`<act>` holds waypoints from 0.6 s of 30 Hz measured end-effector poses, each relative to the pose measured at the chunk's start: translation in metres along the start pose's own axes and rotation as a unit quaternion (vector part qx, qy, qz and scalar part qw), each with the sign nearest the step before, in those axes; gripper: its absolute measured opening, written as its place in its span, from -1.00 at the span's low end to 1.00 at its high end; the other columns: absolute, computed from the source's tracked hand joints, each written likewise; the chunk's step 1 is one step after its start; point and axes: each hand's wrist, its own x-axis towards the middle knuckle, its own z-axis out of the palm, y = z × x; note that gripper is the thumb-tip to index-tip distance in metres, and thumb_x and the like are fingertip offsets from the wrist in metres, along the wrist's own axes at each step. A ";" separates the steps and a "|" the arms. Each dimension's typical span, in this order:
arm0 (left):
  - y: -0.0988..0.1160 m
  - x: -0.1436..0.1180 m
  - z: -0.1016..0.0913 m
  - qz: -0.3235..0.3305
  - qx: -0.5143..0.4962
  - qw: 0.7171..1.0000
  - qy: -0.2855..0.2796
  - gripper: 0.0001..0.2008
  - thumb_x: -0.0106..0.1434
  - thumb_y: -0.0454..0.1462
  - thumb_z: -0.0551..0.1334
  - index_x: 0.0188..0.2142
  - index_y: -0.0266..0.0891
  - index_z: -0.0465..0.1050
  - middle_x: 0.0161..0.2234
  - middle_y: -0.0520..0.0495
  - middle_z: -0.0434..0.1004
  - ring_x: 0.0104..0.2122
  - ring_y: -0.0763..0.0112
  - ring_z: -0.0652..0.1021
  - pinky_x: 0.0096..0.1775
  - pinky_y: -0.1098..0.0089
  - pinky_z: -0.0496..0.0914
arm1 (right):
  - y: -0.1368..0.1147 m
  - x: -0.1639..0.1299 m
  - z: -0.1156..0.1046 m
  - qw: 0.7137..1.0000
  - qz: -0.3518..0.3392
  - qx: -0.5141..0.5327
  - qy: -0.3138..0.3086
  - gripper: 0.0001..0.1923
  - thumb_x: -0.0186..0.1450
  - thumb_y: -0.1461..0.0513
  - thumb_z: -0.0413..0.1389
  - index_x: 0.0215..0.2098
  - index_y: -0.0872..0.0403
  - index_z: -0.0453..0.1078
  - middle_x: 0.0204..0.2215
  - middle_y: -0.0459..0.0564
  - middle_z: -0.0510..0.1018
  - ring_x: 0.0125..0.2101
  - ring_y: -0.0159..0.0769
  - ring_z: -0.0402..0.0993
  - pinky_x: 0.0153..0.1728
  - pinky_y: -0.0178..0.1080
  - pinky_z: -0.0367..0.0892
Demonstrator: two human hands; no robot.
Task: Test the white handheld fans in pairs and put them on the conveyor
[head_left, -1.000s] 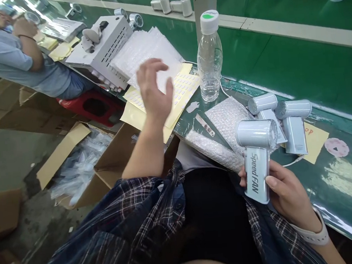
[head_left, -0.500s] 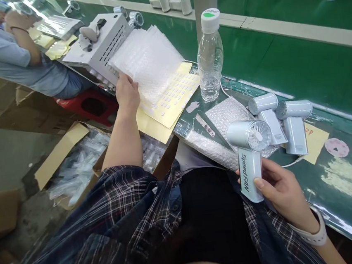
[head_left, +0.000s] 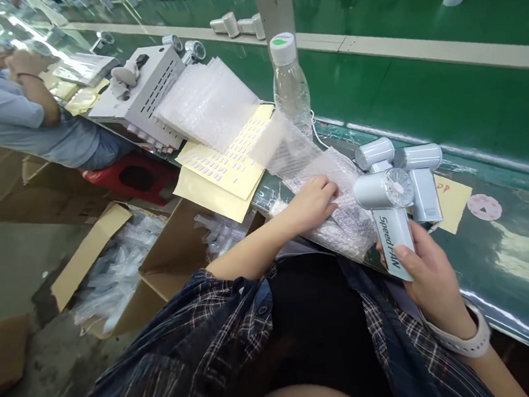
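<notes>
In my right hand point(head_left: 428, 270) is a pale-blue handheld fan point(head_left: 394, 239) marked "Speed FAN", its round head up and its handle between thumb and fingers. My left hand point(head_left: 314, 203) is closed at the near side of a clear bubble-wrap bag point(head_left: 282, 144), which stretches from the yellow label sheets toward the fan. Part of the grip is hidden under my fingers. More bubble wrap point(head_left: 349, 231) lies below that hand. Behind the held fan, two more pale-blue fans point(head_left: 424, 174) stand close together, partly covered by it.
Beyond the bag stands a water bottle point(head_left: 291, 90). A bubble-wrap stack point(head_left: 208, 104) leans by a white metal box point(head_left: 140, 95), near yellow label sheets point(head_left: 217, 193). Left, a co-worker point(head_left: 42, 120) sits; an open carton point(head_left: 158, 258) is on the floor. A pink disc point(head_left: 484, 207) lies right.
My left hand has moved right from the bubble-wrap stack, bringing a bag across the bench toward the fan. My right hand still holds the fan. The view has shifted slightly.
</notes>
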 end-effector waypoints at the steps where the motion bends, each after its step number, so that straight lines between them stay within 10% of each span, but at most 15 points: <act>1: 0.000 0.002 0.004 0.013 0.041 0.999 0.000 -0.92 0.47 -0.32 0.19 -0.10 -0.27 0.44 -0.05 -0.24 0.50 0.02 0.12 0.50 0.12 0.14 0.42 | 0.000 -0.002 -0.004 0.999 0.029 -0.002 0.022 -0.28 0.34 -0.18 0.25 0.27 0.05 0.32 -0.14 0.19 0.67 -0.22 0.03 0.66 -0.28 -0.04 0.57; 9: -0.009 0.000 -0.024 -0.038 -0.056 0.997 0.031 -0.86 0.39 -0.39 0.25 -0.16 -0.19 0.30 -0.26 -0.03 0.47 -0.22 0.29 0.49 -0.09 0.28 0.38 | 0.013 -0.011 -0.016 0.981 0.174 -0.018 0.078 -0.02 0.04 -0.25 0.41 0.22 0.01 0.20 -0.07 0.23 0.63 -0.12 0.14 0.63 -0.18 0.09 0.55; 18: 0.013 0.005 -0.008 -0.086 -0.133 0.986 -0.053 -0.94 0.41 -0.29 0.21 -0.22 -0.16 0.34 -0.38 0.06 0.48 -0.37 0.35 0.44 -0.27 0.33 0.22 | 0.010 -0.002 -0.018 0.985 0.083 -0.146 0.036 -0.24 0.26 -0.22 0.24 0.24 0.04 0.38 -0.13 0.16 0.69 -0.26 0.02 0.65 -0.23 0.00 0.51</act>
